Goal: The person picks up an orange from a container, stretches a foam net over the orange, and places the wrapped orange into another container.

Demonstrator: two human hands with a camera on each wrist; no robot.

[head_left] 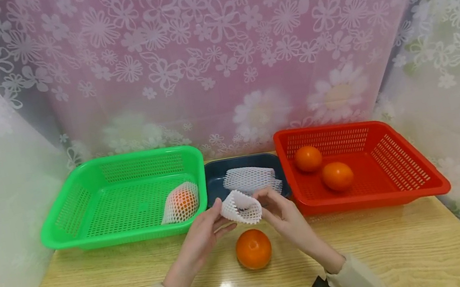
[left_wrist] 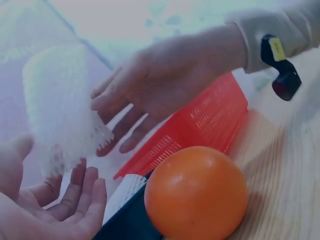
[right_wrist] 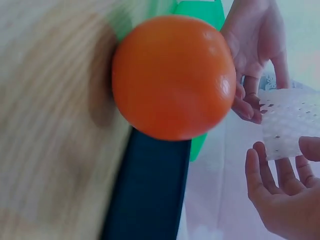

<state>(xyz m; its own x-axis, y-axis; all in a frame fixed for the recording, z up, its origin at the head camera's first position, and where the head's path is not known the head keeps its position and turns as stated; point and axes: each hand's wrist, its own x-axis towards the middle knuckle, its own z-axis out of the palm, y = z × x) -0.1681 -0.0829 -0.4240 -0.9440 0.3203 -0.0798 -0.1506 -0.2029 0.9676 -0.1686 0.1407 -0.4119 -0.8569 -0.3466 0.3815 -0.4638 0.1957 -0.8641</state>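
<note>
Both hands hold a white foam fruit net [head_left: 242, 207] up between them, its mouth spread wide. My left hand [head_left: 202, 237] pinches its left side, and my right hand [head_left: 287, 217] pinches the opposite side. In the right wrist view, the right thumb [right_wrist: 311, 147] lies on the net with the fingers under it. An orange [head_left: 254, 249] sits on the table just below the net, between the wrists. It looms large in the left wrist view, where the net [left_wrist: 62, 107] appears pale and washed out.
Behind the hands, a dark blue tray [head_left: 212, 171] contains more foam nets [head_left: 248, 177]. To its left, a green basket [head_left: 117, 165] holds a netted orange [head_left: 185, 202]. On the right is a red basket [head_left: 385, 196] with two bare oranges [head_left: 338, 176]. A flowered curtain [head_left: 217, 64] hangs behind.
</note>
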